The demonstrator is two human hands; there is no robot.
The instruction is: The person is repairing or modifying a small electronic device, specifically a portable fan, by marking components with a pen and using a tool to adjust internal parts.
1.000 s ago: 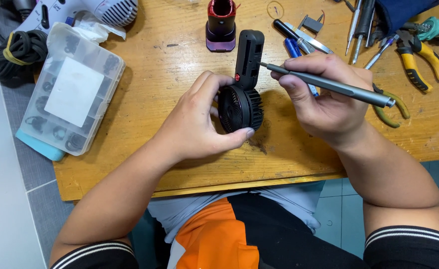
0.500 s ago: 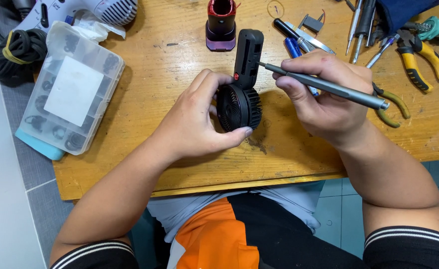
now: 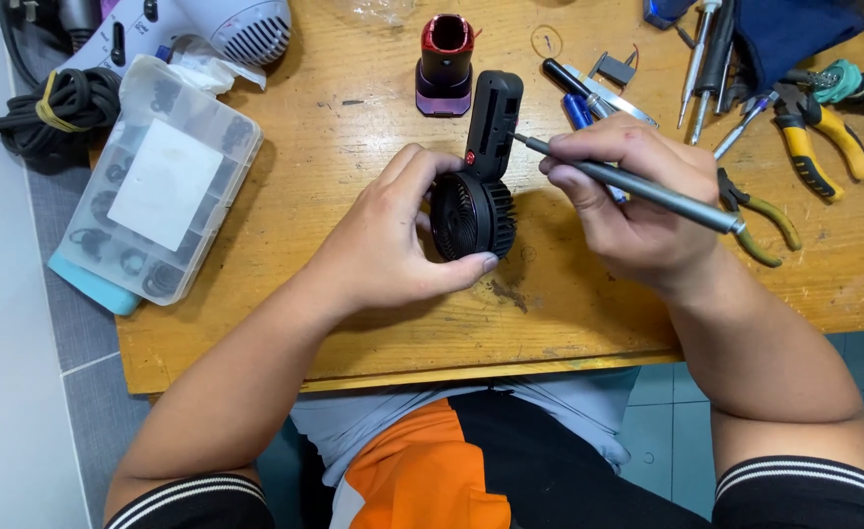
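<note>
A small black handheld fan lies on the wooden table, round grille toward me and handle pointing away. My left hand wraps around the round fan head and holds it steady. My right hand grips a slim grey precision screwdriver like a pen. Its tip touches the right side of the fan's handle, near a small red button.
A clear compartment box of black rings lies at the left, over a blue case. A white hair dryer and coiled black cable sit behind it. A red-and-purple cylindrical part stands behind the fan. Pliers and screwdrivers crowd the right.
The screwdriver tip has shifted slightly along the fan handle. Both hands otherwise stay in place.
</note>
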